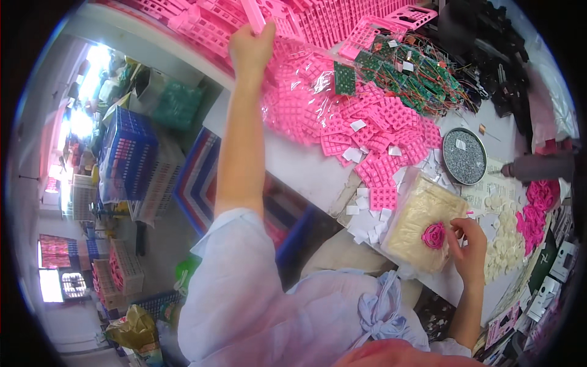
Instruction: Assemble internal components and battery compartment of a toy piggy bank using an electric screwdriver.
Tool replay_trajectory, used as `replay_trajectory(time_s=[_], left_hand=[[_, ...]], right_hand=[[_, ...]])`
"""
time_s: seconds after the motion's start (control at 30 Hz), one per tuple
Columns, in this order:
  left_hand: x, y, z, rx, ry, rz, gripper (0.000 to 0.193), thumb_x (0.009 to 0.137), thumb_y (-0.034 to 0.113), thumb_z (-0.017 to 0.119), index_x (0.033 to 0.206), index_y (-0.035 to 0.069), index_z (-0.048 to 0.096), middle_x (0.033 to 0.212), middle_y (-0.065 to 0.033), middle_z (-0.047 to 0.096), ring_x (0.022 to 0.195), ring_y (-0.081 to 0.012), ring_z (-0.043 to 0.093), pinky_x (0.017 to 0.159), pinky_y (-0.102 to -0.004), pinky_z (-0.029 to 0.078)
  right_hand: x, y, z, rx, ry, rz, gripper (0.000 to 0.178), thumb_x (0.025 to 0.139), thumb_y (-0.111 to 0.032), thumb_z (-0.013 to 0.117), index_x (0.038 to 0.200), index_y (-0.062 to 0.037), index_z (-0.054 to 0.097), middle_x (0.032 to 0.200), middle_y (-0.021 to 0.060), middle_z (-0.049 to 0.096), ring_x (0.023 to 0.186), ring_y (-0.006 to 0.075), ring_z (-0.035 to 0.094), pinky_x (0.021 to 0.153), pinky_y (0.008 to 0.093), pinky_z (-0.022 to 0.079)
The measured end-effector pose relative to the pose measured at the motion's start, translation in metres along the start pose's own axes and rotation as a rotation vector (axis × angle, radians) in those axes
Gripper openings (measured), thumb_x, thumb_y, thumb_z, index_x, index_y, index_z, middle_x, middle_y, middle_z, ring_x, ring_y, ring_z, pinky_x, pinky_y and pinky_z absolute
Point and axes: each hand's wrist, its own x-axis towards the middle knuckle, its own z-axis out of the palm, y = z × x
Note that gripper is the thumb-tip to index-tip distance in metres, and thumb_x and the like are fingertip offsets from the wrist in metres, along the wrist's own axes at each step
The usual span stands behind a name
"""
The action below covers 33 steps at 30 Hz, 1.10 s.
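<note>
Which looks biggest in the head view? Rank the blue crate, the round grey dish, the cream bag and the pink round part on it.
1. blue crate
2. cream bag, close behind; fisheye and distance make these two unsure
3. round grey dish
4. pink round part, beside the right hand

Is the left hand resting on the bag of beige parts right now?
No, the left hand is stretched up gripping a pink plastic frame at the pile, while the right hand is at the bag of beige parts.

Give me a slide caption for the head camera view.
Left hand grips a pink plastic frame; right hand touches a pink round part.
</note>
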Motion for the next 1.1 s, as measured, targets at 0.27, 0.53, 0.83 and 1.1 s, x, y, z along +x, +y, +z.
replay_trajectory(time_s=[0.27,0.53,0.83,1.1], left_hand=[[-0.057,0.033,0.008,-0.707,0.04,0.238,0.023,0.094,0.022,0.068,0.08,0.004,0.062,0.069,0.0021,0.06,0.053,-0.0111,0.051,0.049,-0.029,0.04],[-0.172,0.099,0.037,-1.319,-1.248,-0.382,0.019,0.101,0.02,0.06,0.108,0.002,0.062,0.088,-0.0036,0.062,0.073,-0.0106,0.055,0.062,-0.0253,0.045],[-0.308,0.139,0.062,-1.271,-1.122,-0.573,0.069,0.101,0.003,0.056,0.161,0.009,0.023,0.136,-0.0106,0.058,0.103,-0.016,0.062,0.076,-0.0295,0.054],[-0.263,0.14,0.04,-1.145,-0.906,-0.422,0.077,0.1,-0.002,0.055,0.165,0.021,0.019,0.12,-0.0055,0.06,0.071,-0.0059,0.047,0.058,-0.0212,0.042]], right_hand=[[-0.011,-0.012,-0.013,-0.019,0.065,-0.063,0.014,0.083,-0.003,0.073,0.096,-0.0003,0.068,0.084,0.0108,0.065,0.073,0.0196,0.061,0.066,0.032,0.047],[0.042,-0.029,-0.021,0.895,-0.047,0.142,0.068,0.087,-0.009,0.075,0.147,-0.0036,0.043,0.106,0.0094,0.069,0.091,0.0132,0.064,0.075,0.0264,0.054],[-0.035,0.003,-0.034,0.724,-0.066,0.248,0.061,0.091,-0.019,0.074,0.146,-0.0069,0.048,0.101,0.0045,0.072,0.095,0.0131,0.067,0.073,0.028,0.055],[-0.113,0.159,-0.25,-1.12,0.436,0.827,0.053,0.078,-0.021,0.081,0.125,-0.0033,0.063,0.122,0.014,0.068,0.116,0.0336,0.06,0.094,0.0446,0.053]])
